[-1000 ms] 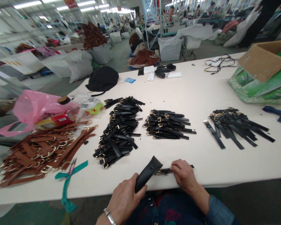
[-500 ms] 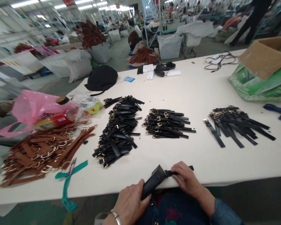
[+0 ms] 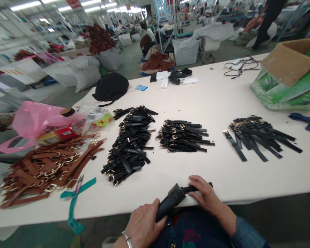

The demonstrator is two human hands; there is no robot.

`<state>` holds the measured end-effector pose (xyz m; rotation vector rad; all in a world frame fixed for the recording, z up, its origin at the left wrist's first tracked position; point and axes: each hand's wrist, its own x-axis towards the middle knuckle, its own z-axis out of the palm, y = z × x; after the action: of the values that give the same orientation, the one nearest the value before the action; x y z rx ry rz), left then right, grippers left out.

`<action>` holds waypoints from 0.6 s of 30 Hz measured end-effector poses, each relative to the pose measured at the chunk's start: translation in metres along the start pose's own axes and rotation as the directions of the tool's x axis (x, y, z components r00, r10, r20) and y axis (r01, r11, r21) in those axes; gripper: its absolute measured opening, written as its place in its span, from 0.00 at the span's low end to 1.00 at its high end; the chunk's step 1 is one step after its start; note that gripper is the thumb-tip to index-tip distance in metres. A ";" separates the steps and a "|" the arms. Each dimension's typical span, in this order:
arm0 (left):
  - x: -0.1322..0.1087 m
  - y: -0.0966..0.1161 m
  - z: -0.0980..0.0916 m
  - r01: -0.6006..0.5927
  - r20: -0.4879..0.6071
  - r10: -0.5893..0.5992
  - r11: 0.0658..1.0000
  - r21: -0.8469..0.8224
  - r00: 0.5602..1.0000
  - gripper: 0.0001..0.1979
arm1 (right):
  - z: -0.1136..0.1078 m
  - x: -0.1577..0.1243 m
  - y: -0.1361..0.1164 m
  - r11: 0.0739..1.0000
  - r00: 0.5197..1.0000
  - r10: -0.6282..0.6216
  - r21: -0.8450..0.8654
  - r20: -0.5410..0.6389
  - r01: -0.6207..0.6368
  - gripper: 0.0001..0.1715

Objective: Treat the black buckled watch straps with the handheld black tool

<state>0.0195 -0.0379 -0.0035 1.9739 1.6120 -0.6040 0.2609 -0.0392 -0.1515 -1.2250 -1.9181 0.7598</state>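
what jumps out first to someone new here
Three heaps of black straps lie across the white table, with a brown heap at its left end. At the near edge the left hand grips a black tool while the right hand holds a strap at its tip.

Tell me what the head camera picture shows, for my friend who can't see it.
At the near edge of a white table, the person's left hand grips a black wedge-shaped tool whose tip meets a black strap under the right hand. Three piles of black straps lie beyond, and a brown pile at left.
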 end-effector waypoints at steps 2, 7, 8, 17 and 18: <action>0.001 0.007 0.002 -0.006 0.001 0.006 1.000 -0.011 1.000 0.18 | -0.001 -0.001 0.000 1.000 1.000 0.007 0.001 0.015 -0.007 0.18; 0.018 0.026 0.004 -0.031 -0.049 0.029 0.999 -0.040 0.998 0.16 | -0.006 -0.002 -0.001 0.999 0.997 0.029 -0.029 0.069 -0.027 0.21; 0.021 0.027 0.004 -0.032 -0.057 0.030 0.999 -0.037 0.998 0.16 | -0.007 -0.002 -0.001 0.999 0.997 0.030 -0.038 0.068 -0.027 0.22; 0.000 -0.007 0.005 0.060 -0.054 -0.062 0.997 -0.039 0.997 0.16 | -0.007 -0.002 -0.003 0.998 0.999 -0.020 -0.067 0.051 0.023 0.18; -0.003 -0.007 0.006 0.048 -0.040 -0.050 0.998 -0.040 0.998 0.17 | -0.007 -0.002 -0.003 0.998 0.999 -0.020 -0.064 0.047 0.023 0.18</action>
<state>0.0121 -0.0429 -0.0071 1.9358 1.6884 -0.5500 0.2657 -0.0416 -0.1455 -1.2337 -2.0040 0.7260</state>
